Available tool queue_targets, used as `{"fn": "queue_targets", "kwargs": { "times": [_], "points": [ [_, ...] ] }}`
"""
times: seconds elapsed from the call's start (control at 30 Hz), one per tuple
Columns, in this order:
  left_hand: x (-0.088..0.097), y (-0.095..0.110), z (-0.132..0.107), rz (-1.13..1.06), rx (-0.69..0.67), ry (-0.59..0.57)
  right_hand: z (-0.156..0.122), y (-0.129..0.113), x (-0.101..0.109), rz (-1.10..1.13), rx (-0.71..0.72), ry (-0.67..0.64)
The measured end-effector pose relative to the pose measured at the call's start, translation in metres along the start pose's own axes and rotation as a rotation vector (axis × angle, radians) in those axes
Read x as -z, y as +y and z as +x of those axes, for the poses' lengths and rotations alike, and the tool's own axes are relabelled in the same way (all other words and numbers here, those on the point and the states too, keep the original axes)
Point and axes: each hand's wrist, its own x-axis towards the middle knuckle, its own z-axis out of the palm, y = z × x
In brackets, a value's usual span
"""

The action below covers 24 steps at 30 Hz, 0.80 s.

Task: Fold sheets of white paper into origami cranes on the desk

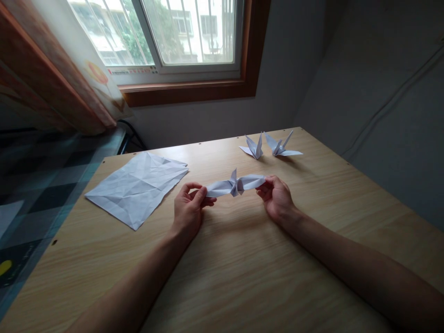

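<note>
A white folded paper crane is stretched between my two hands above the wooden table, its wings spread out to either side. My left hand pinches the tip of the left wing between thumb and fingers. The tip of the right wing is gripped by my right hand, whose fingers are curled in. From the crane's middle one point stands up, and the folded body shows below it. Beyond my right hand, two finished-looking paper cranes, one beside the other, stand on the table.
Creased white paper sheets lie at the table's left side. The light wooden table has its far edge near the wall under a window. To the left are a bed with a checked cover and a curtain.
</note>
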Motion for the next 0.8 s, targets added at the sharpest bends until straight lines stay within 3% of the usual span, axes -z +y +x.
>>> {"fn": "queue_targets", "kwargs": {
  "times": [0.17,0.33,0.43,0.57,0.63,0.7,0.8],
  "points": [
    [0.001,-0.003,-0.002,0.076,-0.018,-0.073,0.005,-0.003,0.001,-0.013,0.007,0.043],
    [0.002,-0.004,-0.004,0.305,-0.086,-0.149,0.006,-0.004,0.001,-0.069,-0.023,-0.003],
    [0.002,-0.001,-0.009,0.538,-0.311,-0.118,0.003,-0.004,0.001,-0.108,-0.049,-0.033],
    [0.000,0.003,-0.023,0.801,-0.785,-0.039,-0.007,-0.003,-0.005,-0.093,-0.049,-0.012],
    [-0.002,0.002,-0.028,0.845,-0.904,-0.062,-0.018,-0.001,-0.009,-0.040,-0.041,-0.013],
    [-0.002,-0.001,-0.029,0.866,-0.884,-0.085,-0.032,0.003,-0.012,-0.019,-0.059,-0.055],
    [-0.001,-0.005,-0.024,0.851,-0.734,-0.030,-0.053,0.013,-0.014,-0.088,-0.124,-0.167]
  ]
}}
